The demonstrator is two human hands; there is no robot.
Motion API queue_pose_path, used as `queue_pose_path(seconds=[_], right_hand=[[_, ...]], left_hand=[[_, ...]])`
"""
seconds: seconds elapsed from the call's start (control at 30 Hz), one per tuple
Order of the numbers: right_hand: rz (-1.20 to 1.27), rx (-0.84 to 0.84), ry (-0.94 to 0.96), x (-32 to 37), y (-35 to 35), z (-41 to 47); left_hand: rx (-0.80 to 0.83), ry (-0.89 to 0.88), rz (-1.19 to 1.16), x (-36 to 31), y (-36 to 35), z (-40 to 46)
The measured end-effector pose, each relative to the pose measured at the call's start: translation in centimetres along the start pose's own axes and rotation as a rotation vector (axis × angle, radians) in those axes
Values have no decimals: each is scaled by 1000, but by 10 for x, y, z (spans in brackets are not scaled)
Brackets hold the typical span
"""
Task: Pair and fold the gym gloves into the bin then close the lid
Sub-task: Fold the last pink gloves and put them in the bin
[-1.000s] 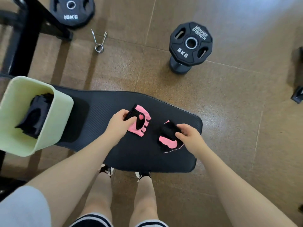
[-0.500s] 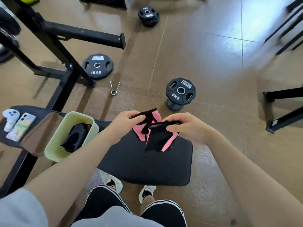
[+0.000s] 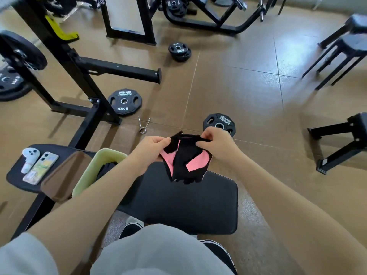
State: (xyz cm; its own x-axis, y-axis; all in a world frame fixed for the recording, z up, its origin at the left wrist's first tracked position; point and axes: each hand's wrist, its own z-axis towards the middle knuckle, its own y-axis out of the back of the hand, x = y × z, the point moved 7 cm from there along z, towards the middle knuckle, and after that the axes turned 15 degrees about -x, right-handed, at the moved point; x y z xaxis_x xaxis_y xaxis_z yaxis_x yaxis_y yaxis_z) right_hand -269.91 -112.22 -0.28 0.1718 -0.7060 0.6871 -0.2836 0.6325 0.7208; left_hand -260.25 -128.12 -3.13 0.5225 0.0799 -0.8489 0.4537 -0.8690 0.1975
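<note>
Pink-and-black gloves [image 3: 185, 162] hang overlapped above the bench pad [image 3: 190, 203], top edge pinched between the left hand [image 3: 152, 148] and the right hand [image 3: 215, 142]. Both forearms reach forward (fingers closed on fabric). Green bin [image 3: 93, 169] sits left, lid off.

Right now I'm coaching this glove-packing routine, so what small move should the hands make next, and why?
Probably fold the stacked black-and-pink fingerless gloves in half. The left hand and right hand pinch their top edges together above the black padded bench, so they look paired but hang unfolded. The pale green plastic bin, already holding black gloves, waits open at the left.
</note>
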Motion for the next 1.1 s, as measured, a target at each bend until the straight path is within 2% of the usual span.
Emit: queue_pose_path(seconds=[0.1,0.2,0.37,0.53,0.6,0.7,0.73,0.8,0.83,0.97,1.1], right_hand=[[14,-179,-100,-9,16,-1],[128,-231,-162,1,8,-13],[227,-119,-116,32,-36,-35],[332,-39,-165,25,-51,-40],[311,-114,-166,14,-38,-34],[290,-239,-145,-2,-7,-24],[290,-245,-136,-7,1,-21],[317,-197,-84,-4,8,-20],[317,-152,-50,1,6,-21],[240,-68,43,17,-15,-25],[234,-24,22,12,-31,-27]], left_hand=[[-146,24,-88,6,15,2],[-135,59,-103,15,10,-3],[-109,57,-208,19,-7,-18],[-130,37,-213,26,-5,-20],[-121,-108,-46,20,2,-19],[-92,-480,460,0,14,-19],[-112,-606,557,-7,18,-19],[-151,-817,608,-17,23,-21],[-145,-855,596,-18,22,-23],[-87,-819,522,-16,8,-25],[-121,-831,508,-13,5,-25]])
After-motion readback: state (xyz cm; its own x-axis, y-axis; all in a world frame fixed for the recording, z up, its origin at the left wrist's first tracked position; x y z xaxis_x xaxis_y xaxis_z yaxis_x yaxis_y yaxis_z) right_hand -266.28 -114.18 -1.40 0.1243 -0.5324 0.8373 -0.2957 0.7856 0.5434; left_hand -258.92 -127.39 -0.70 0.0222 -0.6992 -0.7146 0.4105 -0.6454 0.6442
